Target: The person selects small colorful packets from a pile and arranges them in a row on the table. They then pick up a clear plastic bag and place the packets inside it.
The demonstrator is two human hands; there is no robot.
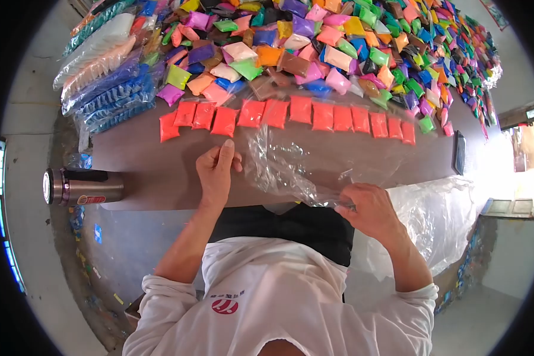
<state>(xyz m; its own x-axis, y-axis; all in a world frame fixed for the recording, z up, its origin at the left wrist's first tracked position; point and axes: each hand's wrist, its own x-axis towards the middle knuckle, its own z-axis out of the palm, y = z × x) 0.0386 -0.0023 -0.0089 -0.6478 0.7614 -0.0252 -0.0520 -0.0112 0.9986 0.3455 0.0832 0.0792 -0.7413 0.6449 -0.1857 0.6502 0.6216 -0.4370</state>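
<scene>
My right hand [368, 207] grips the gathered end of a clear plastic bag [285, 169] near the table's front edge. The bag is stretched out loosely to the upper left over the table, its far part reaching up towards the row of packets. My left hand [216, 169] is raised left of the bag, apart from it, thumb pointing up and fingers loosely curled with nothing visible in them. Just beyond both hands lies a row of several small red packets [223, 121], side by side across the table; the thin film partly overlaps some of them.
A large heap of small multicoloured packets [302, 44] covers the far side of the brown table [154, 160]. Stacked filled bags [115, 98] lie at the back left. A steel thermos [83, 187] lies at left, a dark phone [459, 152] at right, and clear plastic sheeting [436, 219] hangs beside my right arm.
</scene>
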